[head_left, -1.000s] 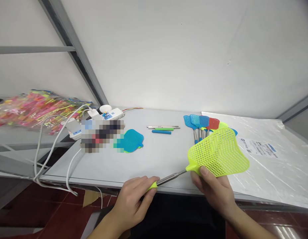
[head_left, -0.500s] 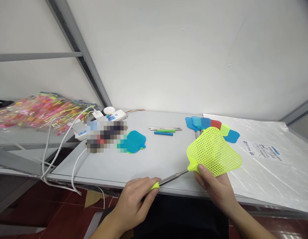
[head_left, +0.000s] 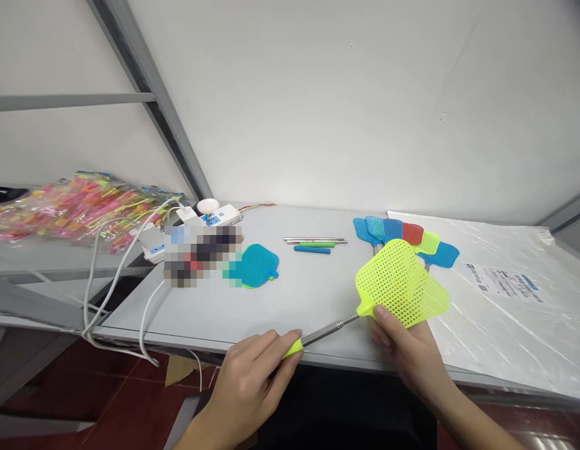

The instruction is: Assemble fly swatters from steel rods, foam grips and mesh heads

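A yellow-green fly swatter [head_left: 397,284] with a metal telescopic shaft is held over the table's front edge. My left hand [head_left: 255,381] is closed around its yellow-green grip, most of which the fingers hide. My right hand [head_left: 407,356] pinches the lower edge of the mesh head near its neck, thumb in front and fingers behind. Beyond the head, several swatters with blue, red and yellow-green heads lie overlapped, the red head [head_left: 412,234] among them. Loose blue swatter heads [head_left: 257,265] lie stacked left of centre, with yellow-green showing beneath. Metal rods [head_left: 313,240], a green grip [head_left: 318,245] and a blue grip [head_left: 312,250] lie mid-table.
White plastic packaging [head_left: 500,331] with a printed label covers the table's right side. Power strips [head_left: 223,215] and white cables [head_left: 144,319] are at the left. Bagged colourful items [head_left: 84,212] lie beyond the metal frame [head_left: 163,125]. A blurred patch hides something beside the blue heads.
Both hands keep their hold on the swatter. The whole view has shifted slightly, and the swatter's head is tilted a little differently. Nothing on the table has visibly moved.
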`<state>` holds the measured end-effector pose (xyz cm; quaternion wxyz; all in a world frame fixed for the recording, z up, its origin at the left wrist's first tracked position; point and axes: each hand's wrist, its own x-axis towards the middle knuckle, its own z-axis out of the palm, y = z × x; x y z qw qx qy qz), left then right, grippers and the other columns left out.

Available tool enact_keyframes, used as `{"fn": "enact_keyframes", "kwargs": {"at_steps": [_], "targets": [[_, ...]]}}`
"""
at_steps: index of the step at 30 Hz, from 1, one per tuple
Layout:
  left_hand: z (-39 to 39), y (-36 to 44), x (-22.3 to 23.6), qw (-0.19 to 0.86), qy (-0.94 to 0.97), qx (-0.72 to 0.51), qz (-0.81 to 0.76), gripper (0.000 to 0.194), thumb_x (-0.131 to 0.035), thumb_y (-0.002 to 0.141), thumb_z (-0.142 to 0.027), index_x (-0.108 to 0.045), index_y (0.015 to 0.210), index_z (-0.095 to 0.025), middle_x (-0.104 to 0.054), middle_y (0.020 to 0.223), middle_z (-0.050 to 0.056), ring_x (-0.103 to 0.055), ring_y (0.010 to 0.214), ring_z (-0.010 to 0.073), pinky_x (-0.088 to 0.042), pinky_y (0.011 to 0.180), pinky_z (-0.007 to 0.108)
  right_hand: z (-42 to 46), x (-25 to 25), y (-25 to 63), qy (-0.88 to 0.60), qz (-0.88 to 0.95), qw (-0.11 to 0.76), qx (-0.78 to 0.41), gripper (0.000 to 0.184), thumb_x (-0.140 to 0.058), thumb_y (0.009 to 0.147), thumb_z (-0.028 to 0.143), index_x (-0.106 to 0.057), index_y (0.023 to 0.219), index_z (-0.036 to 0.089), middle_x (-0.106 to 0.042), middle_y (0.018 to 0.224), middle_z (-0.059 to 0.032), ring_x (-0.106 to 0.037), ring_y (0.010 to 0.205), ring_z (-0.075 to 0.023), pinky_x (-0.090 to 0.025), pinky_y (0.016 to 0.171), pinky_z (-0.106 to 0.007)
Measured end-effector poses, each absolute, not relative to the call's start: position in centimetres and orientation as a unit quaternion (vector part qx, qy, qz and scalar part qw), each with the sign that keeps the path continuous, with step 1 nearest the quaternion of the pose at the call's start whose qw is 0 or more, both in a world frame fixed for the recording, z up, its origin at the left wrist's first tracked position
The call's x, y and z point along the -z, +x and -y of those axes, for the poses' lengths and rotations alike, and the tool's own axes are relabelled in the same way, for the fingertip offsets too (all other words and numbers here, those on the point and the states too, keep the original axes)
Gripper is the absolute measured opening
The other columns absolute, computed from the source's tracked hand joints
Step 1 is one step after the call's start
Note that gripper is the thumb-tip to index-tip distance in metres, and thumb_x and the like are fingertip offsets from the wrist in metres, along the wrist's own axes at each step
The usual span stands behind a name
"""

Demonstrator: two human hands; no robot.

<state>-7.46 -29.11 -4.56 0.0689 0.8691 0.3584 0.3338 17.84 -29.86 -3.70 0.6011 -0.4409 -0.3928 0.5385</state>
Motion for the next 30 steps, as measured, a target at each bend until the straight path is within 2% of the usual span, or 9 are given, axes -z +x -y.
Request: {"fn": "enact_keyframes", "kwargs": {"at_steps": [6, 19, 24, 30], "targets": [[28.9, -7.4, 4.8, 0.063, 0.861, -0.321, -0.389, 0.032, -0.057, 0.092, -0.016, -0.055, 0.123, -0.024, -0.057, 0.076, 0.001, -0.052, 0.062, 0.0138, -0.039, 0.059, 0.025, 29.6, 4.0, 17.0, -0.427, 0.35, 0.624, -0.553, 0.018, -0.062, 0.091, 0.035, -0.049, 0.09, 0.023, -0.033, 0.059, 0.0087, -0.026, 0.048, -0.0069, -0.024, 0.043, -0.022], [29.2, -7.1, 4.4, 0.047, 0.866, -0.316, -0.386, 0.032, -0.054, 0.095, -0.017, -0.056, 0.126, -0.02, -0.06, 0.075, 0.001, -0.053, 0.064, 0.015, -0.039, 0.061, 0.028, 29.3, 3.9, 16.8, -0.419, 0.342, 0.628, -0.559, 0.023, -0.064, 0.089, 0.037, -0.048, 0.083, 0.022, -0.031, 0.057, 0.009, -0.024, 0.048, -0.0066, -0.023, 0.043, -0.023], [29.4, -6.9, 3.8, 0.054, 0.873, -0.308, -0.374, 0.028, -0.052, 0.095, -0.015, -0.056, 0.122, -0.018, -0.067, 0.087, 0.003, -0.055, 0.069, 0.0159, -0.04, 0.065, 0.031, 29.3, 4.1, 16.9, -0.417, 0.345, 0.621, -0.567, 0.02, -0.063, 0.09, 0.038, -0.053, 0.086, 0.021, -0.03, 0.056, 0.0089, -0.023, 0.047, -0.0065, -0.02, 0.043, -0.023], [29.4, -6.8, 2.8, 0.024, 0.884, -0.281, -0.374, 0.026, -0.051, 0.096, -0.017, -0.056, 0.122, -0.018, -0.064, 0.08, 0.002, -0.052, 0.065, 0.0167, -0.04, 0.064, 0.032, 29.1, 4.6, 17.0, -0.406, 0.319, 0.627, -0.583, 0.027, -0.069, 0.086, 0.038, -0.049, 0.078, 0.02, -0.027, 0.056, 0.0092, -0.02, 0.048, -0.0057, -0.016, 0.043, -0.023]]}}
